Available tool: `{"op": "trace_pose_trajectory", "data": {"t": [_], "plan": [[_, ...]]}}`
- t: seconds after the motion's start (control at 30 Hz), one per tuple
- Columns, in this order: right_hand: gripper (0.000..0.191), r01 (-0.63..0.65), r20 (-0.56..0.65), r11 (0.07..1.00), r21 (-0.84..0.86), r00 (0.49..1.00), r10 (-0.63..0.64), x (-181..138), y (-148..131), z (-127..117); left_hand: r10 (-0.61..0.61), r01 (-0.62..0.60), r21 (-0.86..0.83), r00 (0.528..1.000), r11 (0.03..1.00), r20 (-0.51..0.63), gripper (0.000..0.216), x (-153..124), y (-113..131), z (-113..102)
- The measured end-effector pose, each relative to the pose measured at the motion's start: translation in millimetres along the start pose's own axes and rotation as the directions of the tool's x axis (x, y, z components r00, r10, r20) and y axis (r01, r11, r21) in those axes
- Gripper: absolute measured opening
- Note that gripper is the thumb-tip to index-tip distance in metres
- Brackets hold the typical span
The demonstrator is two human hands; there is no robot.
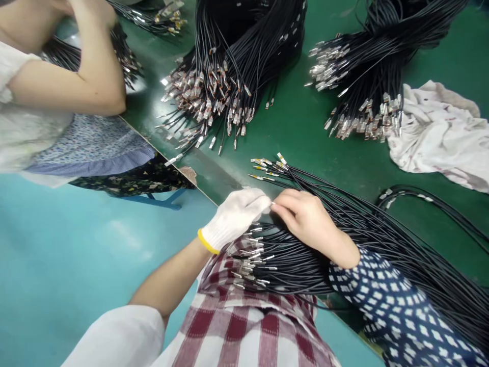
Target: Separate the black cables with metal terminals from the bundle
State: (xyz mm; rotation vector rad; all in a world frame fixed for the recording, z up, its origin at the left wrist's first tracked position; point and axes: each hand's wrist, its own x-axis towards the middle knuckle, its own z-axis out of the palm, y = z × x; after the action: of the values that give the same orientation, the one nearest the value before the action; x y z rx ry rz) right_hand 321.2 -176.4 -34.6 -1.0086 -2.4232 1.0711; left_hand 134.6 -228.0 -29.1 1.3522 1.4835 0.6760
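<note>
My left hand, in a white knit glove with a yellow cuff, is closed at the table's near edge. Its fingertips meet those of my bare right hand, which pinches the end of a black cable; a small bright metal tip shows between the two hands. Under and beside my right hand lies a long bundle of black cables with silver metal terminals at their ends, some overhanging my checked apron. Just beyond my hands, further cable ends carry terminals with yellow marks.
A large heap of black cables with metal ends lies on the green table. Another bundle is at the back right beside a crumpled white cloth. A looped cable rests at right. A co-worker's arm is at upper left.
</note>
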Motion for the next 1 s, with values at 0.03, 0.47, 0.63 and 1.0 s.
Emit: {"op": "trace_pose_trajectory", "data": {"t": [0.03,0.47,0.63,1.0], "plan": [[0.029,0.017,-0.043,0.997,-0.081,0.999,-0.020,-1,-1,0,-0.006,0.006,-0.011,1.000,1.000,0.004,0.032,0,0,0],[0.031,0.085,0.028,0.996,-0.011,0.996,-0.084,-1,1,5,0.005,-0.006,0.013,0.993,1.000,0.119,0.032,2,0,-8],[0.034,-0.069,0.105,0.966,0.250,0.993,0.044,-4,2,-1,-0.034,0.054,-0.278,0.996,0.959,0.077,0.032,4,0,-5],[0.036,-0.269,0.270,0.825,0.498,0.952,0.147,-7,13,9,0.117,0.129,-0.834,0.967,0.536,0.225,0.054,93,19,33]]}}
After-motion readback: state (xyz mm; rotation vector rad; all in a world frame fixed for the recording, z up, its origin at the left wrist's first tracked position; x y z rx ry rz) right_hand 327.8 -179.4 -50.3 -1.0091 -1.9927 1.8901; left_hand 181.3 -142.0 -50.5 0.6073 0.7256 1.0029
